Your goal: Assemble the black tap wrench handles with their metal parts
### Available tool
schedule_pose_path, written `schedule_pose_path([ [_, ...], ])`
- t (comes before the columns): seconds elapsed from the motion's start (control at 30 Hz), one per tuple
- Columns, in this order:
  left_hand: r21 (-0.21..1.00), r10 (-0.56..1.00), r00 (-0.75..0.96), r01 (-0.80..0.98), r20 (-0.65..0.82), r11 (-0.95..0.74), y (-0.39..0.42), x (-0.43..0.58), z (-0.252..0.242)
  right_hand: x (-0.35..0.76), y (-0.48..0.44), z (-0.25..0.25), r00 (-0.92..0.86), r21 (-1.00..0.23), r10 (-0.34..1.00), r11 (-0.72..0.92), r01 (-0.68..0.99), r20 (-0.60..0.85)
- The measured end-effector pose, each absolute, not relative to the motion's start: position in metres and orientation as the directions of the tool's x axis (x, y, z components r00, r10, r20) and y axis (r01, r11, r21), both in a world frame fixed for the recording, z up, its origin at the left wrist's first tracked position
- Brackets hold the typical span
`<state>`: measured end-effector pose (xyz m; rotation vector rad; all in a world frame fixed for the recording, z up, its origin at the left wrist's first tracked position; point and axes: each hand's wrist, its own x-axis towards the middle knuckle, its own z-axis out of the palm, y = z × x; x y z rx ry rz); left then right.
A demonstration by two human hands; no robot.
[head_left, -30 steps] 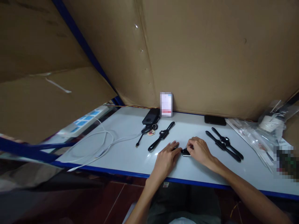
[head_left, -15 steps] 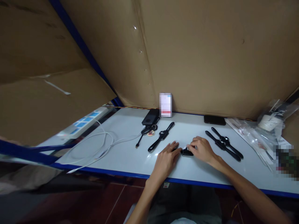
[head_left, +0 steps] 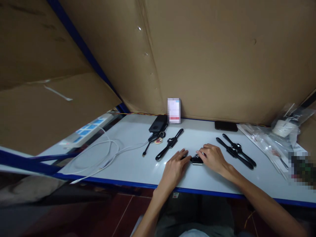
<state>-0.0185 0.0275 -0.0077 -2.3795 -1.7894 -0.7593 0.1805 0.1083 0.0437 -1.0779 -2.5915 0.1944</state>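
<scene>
Near the table's front edge lies a black spokeshave (head_left: 197, 160), with a pale edge showing along the near side of its body. My left hand (head_left: 175, 164) rests over its left handle, fingers closed around it. At the right of the tool's body, my right hand (head_left: 212, 157) has its thumb and fingertips pinched together; its right handle is hidden under that hand. Another black spokeshave (head_left: 170, 143) lies slantwise on the table to the left. Two more spokeshaves, a near one (head_left: 233, 152) and a far one (head_left: 239, 148), lie side by side to the right.
Behind stand a lit phone (head_left: 174, 111), a black power bank (head_left: 158, 125) with cables, and a dark phone lying flat (head_left: 225, 126). White cable (head_left: 116, 154) loops at left. Clear plastic bags (head_left: 269, 144) cover the right end. Cardboard (head_left: 197, 59) walls the back.
My right fingers have shifted slightly on the spokeshave, and its near edge now shows paler. The left hand stays in place. The view has moved a little.
</scene>
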Motion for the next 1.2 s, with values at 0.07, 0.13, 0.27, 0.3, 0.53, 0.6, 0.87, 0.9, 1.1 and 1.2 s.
schedule_pose_path([
  [0.07,0.241,0.882,0.200,0.915,0.426,-0.324,0.0275,-0.0185,-0.0076,0.1800,0.1080,0.0442,-0.668,-0.261,0.712,0.702,0.663,0.216],
  [0.13,0.239,0.881,0.205,0.914,0.426,-0.328,0.0271,-0.0184,-0.0070,0.1788,0.1074,0.0444,-0.700,-0.308,0.692,0.714,0.628,0.177],
  [0.27,0.232,0.882,0.209,0.916,0.422,-0.328,0.0266,-0.0187,-0.0062,0.1781,0.1069,0.0452,-0.703,-0.320,0.690,0.715,0.622,0.174],
  [0.3,0.228,0.881,0.211,0.916,0.422,-0.329,0.0266,-0.0188,-0.0063,0.1783,0.1071,0.0454,-0.690,-0.296,0.700,0.708,0.641,0.181],
  [0.53,0.214,0.883,0.215,0.921,0.417,-0.325,0.0271,-0.0193,-0.0073,0.1781,0.1072,0.0442,-0.710,-0.321,0.685,0.717,0.618,0.165],
  [0.6,0.217,0.884,0.210,0.922,0.417,-0.321,0.0272,-0.0191,-0.0075,0.1781,0.1078,0.0437,-0.699,-0.311,0.695,0.711,0.631,0.172],
  [0.87,0.221,0.884,0.214,0.919,0.416,-0.327,0.0264,-0.0189,-0.0059,0.1790,0.1093,0.0406,-0.704,-0.364,0.690,0.707,0.606,0.167],
  [0.9,0.222,0.884,0.214,0.918,0.416,-0.327,0.0263,-0.0189,-0.0056,0.1789,0.1091,0.0404,-0.690,-0.343,0.702,0.701,0.625,0.176],
  [1.1,0.217,0.874,0.221,0.916,0.433,-0.339,0.0259,-0.0196,-0.0071,0.1782,0.1093,0.0382,-0.713,-0.369,0.682,0.713,0.596,0.165],
  [1.2,0.212,0.869,0.216,0.918,0.445,-0.336,0.0267,-0.0200,-0.0097,0.1783,0.1103,0.0386,-0.676,-0.346,0.713,0.692,0.634,0.187],
])
